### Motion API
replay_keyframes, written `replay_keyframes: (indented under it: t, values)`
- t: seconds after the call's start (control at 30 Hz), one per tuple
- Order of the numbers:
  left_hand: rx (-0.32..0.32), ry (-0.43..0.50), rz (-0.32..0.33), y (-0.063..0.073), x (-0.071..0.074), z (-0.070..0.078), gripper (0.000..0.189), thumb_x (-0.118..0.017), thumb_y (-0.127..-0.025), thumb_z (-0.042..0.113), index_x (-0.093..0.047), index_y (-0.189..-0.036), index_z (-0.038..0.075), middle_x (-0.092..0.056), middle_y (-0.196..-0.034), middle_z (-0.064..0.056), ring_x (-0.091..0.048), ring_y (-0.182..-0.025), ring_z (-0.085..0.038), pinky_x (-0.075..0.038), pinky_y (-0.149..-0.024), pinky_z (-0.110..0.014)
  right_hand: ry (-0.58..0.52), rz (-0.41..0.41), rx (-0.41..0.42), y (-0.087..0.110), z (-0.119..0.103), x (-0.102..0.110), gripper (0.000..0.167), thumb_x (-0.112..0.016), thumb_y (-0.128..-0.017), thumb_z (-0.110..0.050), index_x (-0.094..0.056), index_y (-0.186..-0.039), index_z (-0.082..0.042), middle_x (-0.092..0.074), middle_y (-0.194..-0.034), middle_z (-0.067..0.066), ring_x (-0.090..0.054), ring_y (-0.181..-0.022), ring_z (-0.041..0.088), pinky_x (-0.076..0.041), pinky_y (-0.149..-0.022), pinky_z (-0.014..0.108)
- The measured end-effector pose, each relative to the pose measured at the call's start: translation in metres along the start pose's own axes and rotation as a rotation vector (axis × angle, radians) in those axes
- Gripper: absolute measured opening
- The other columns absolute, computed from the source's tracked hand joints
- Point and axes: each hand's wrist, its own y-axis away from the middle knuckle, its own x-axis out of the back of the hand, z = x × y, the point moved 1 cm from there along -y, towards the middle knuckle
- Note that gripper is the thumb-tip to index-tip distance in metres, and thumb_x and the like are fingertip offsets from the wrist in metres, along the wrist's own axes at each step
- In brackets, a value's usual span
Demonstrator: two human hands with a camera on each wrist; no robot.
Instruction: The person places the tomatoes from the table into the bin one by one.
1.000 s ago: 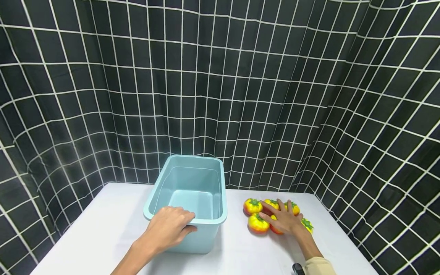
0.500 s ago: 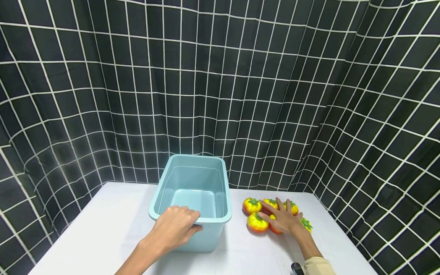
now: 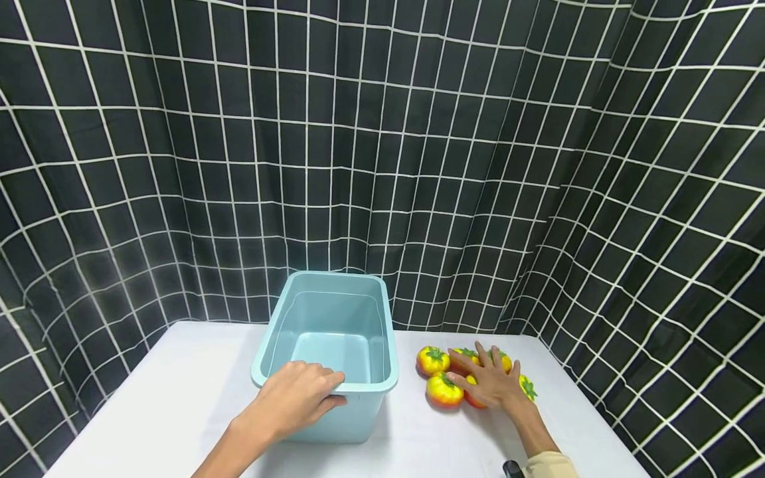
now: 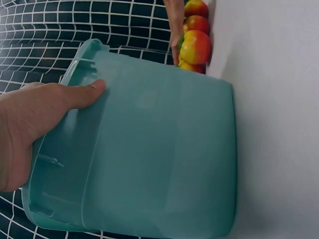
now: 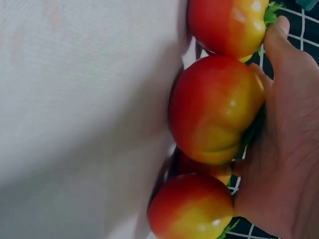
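Observation:
My left hand [image 3: 299, 396] grips the near rim of a light-blue plastic bin [image 3: 361, 419], fingers over the edge and thumb [image 4: 88, 94] against the outer wall. The bin stands upright, and the inside that shows holds nothing. To its right, my right hand [image 3: 493, 385] lies spread over a cluster of several red-and-yellow, tomato-like fruits [image 3: 444, 390] with green leafy tops. Some fruits are partly hidden beneath the palm and fingers. In the right wrist view, the thumb tip is right at the leafy top of one fruit [image 5: 227, 25], and the palm is close against the middle fruit [image 5: 214, 112].
A white cloth-covered table [image 3: 179, 405] lies under everything. Dark curtains with a white grid [image 3: 335, 146] enclose the back and both sides. A small black object [image 3: 512, 469] shows beside the right sleeve [image 3: 548, 465] at the lower edge.
The bin has shifted slightly right, toward the fruits, with my left hand on its rim. My right hand keeps its place on the fruits. The head view has turned slightly.

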Motion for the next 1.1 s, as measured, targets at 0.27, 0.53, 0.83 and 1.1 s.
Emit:
replay_keyframes:
  t: [0.27, 0.53, 0.83, 1.1]
  values:
    - [0.01, -0.006, -0.018, 0.0, 0.0, 0.0, 0.036, -0.082, -0.086, 0.044, -0.056, -0.075, 0.022, -0.053, -0.059, 0.014, -0.041, -0.053, -0.004, -0.032, -0.053, -0.02, -0.046, -0.051, -0.025, -0.002, 0.002, 0.003, 0.069, -0.039, -0.1, -0.074, -0.045, -0.158, -0.036, -0.026, -0.17, 0.027, -0.011, -0.155, 0.064, -0.002, -0.111, 0.09]
    - [0.092, 0.303, -0.162, 0.003, 0.017, -0.006, 0.022, -0.067, -0.1, 0.046, -0.068, -0.099, 0.024, -0.064, -0.089, 0.019, -0.057, -0.082, 0.0, -0.053, -0.081, -0.03, -0.082, -0.069, -0.002, -0.002, 0.0, 0.005, 0.065, -0.036, -0.104, -0.069, -0.045, -0.158, -0.034, -0.024, -0.171, 0.028, -0.009, -0.155, 0.065, 0.0, -0.111, 0.089]
    - [0.221, 0.353, -0.059, 0.019, 0.03, -0.029, 0.061, -0.058, -0.102, 0.058, -0.054, -0.151, 0.023, -0.057, -0.152, 0.01, -0.052, -0.145, -0.018, -0.043, -0.119, -0.047, -0.154, -0.025, 0.022, -0.002, 0.011, 0.026, 0.064, -0.036, -0.107, -0.062, -0.037, -0.163, -0.031, -0.014, -0.172, 0.031, 0.0, -0.155, 0.066, 0.008, -0.108, 0.089]
    - [0.388, 0.262, -0.034, 0.044, 0.024, -0.053, 0.079, -0.06, -0.1, 0.058, -0.037, -0.163, 0.016, -0.04, -0.167, -0.01, -0.033, -0.157, -0.037, 0.002, -0.134, -0.032, -0.248, -0.046, 0.027, 0.01, 0.029, 0.061, 0.072, -0.033, -0.107, -0.061, -0.028, -0.166, -0.021, -0.009, -0.169, 0.037, 0.005, -0.152, 0.069, 0.007, -0.108, 0.09]
